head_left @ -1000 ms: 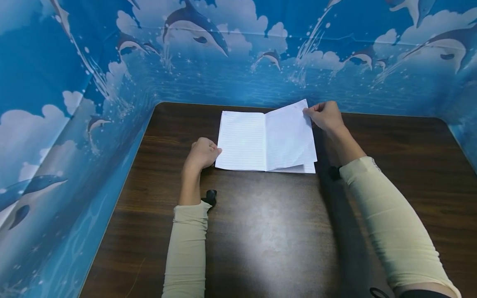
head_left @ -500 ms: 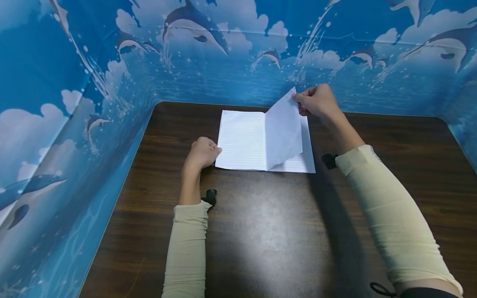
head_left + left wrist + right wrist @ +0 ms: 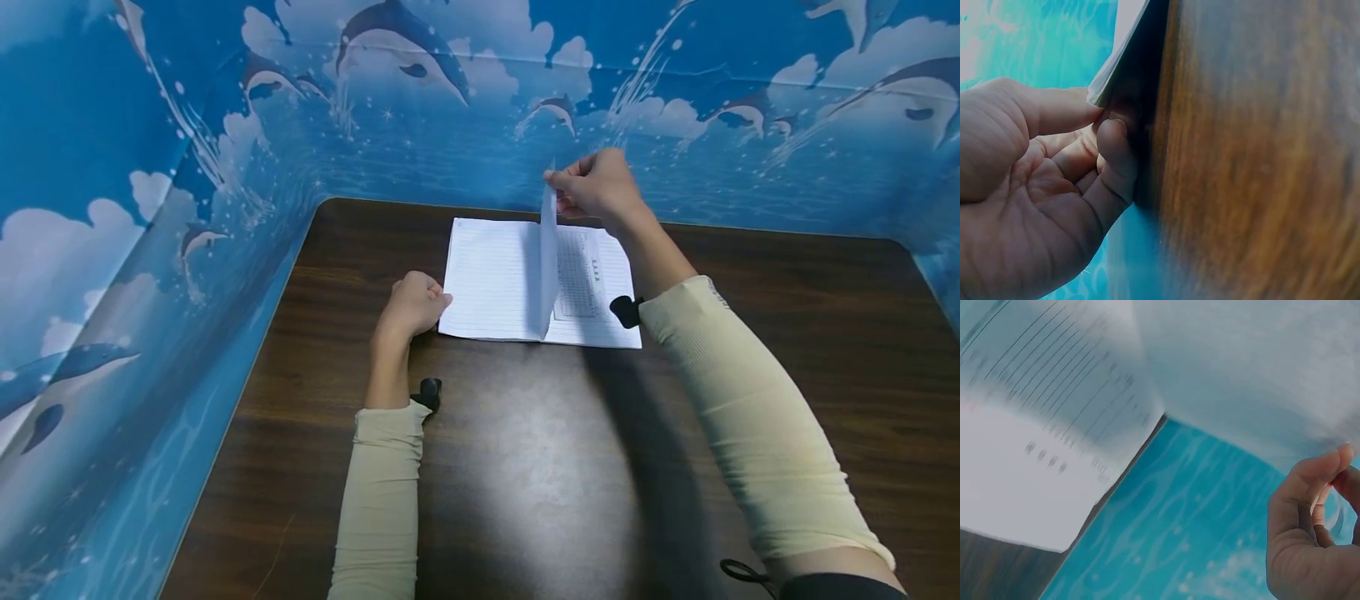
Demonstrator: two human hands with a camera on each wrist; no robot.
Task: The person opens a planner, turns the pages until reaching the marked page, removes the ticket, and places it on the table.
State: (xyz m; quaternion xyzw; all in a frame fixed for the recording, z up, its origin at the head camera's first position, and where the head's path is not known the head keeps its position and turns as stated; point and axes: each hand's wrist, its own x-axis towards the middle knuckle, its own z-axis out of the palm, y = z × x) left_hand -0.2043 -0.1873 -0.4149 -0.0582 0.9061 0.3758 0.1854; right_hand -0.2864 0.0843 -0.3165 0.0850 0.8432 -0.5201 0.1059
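Observation:
An open notebook [image 3: 491,279] with lined white pages lies near the table's far edge. My left hand [image 3: 412,307] pinches its left edge; in the left wrist view the thumb and curled fingers [image 3: 1116,150] hold the page corner [image 3: 1116,62]. My right hand [image 3: 600,187] pinches the upper corner of one page [image 3: 549,267], which stands upright at the spine. On the right side beneath it shows a page with a printed grid [image 3: 577,275]. From the right wrist, the raised page [image 3: 1247,369] spans from the spine to my fingertips, and printed lines show on the page below.
A dark wood-grain table [image 3: 495,467] carries the notebook. Blue cloth walls with dolphins [image 3: 405,50] rise right behind the far edge and along the left side. A black strap loop [image 3: 742,571] hangs by the right elbow.
My right hand has moved left and up, swinging the page from the right side to upright and uncovering the printed grid page. My left hand keeps its hold on the left edge.

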